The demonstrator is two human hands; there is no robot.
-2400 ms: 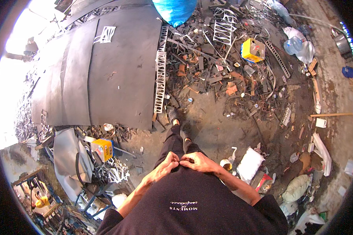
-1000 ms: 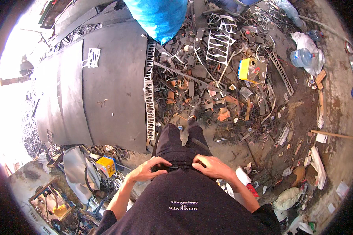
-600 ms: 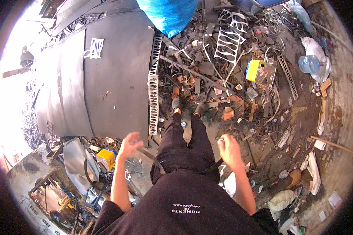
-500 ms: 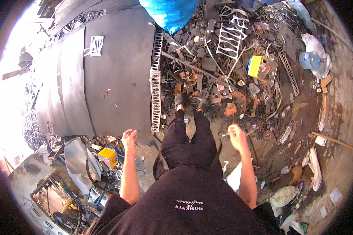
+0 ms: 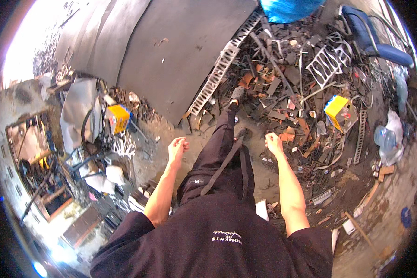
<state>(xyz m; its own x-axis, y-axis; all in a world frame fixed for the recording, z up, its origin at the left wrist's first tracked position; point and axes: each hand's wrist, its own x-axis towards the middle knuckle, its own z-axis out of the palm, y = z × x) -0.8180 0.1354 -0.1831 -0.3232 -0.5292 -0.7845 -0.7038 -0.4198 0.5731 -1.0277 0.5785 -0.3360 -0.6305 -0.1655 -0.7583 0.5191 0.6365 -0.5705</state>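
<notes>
My left hand (image 5: 178,148) hovers over bare floor at the near side of a large dark flat sheet (image 5: 171,60), its fingers curled together. My right hand (image 5: 274,143) is raised on the other side of my legs, above the edge of the scrap, also with fingers curled in. Whatever either hand may hold is too small or hidden to make out. Both hands are apart from the things on the floor. My left shoe (image 5: 237,94) stands ahead of the right one, beside dark and reddish offcuts (image 5: 268,88).
A pale perforated strip (image 5: 224,58) edges the sheet. Yellow tins or boxes stand left (image 5: 119,118) and right (image 5: 340,112). Farther off are a blue bag (image 5: 292,8), a blue chair (image 5: 366,34) and a clear water jug (image 5: 385,138). Sneakers (image 5: 139,199) sit near my left arm.
My view has turned, so the sheet now slants and lies farther off. My feet, side by side before, are now staggered. The thin dark thing at my left fingertips no longer shows.
</notes>
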